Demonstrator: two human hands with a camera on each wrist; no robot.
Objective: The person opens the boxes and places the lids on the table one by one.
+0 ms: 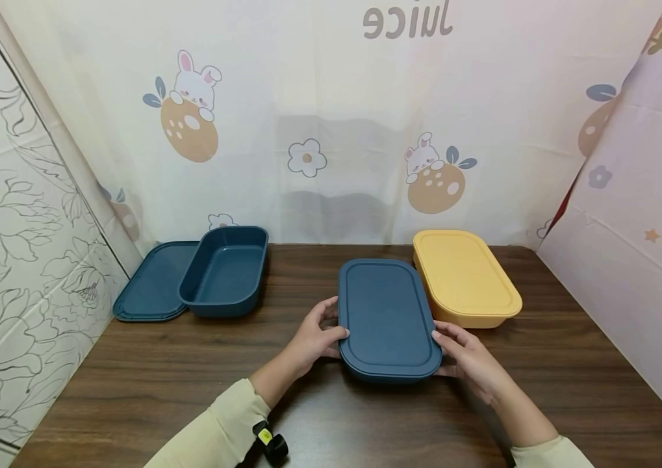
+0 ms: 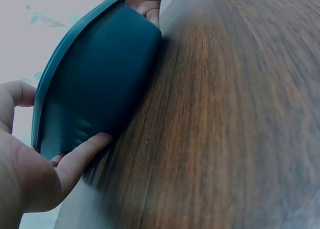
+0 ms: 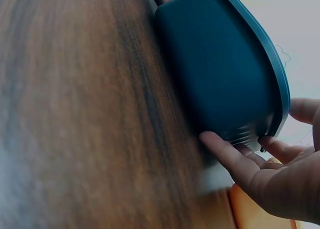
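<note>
Both long sides of the lidded dark-blue food container (image 1: 389,318) are gripped by the left hand (image 1: 316,333) and the right hand (image 1: 472,361), thumbs on the rim, fingers along the walls, presumably so that tilting is prevented. Whether its base is lifted off the surface (image 1: 331,416) cannot be told for certain. On its right, room is limited by the yellow lidded container (image 1: 466,273); more space is left toward the open blue container (image 1: 228,270).
</note>
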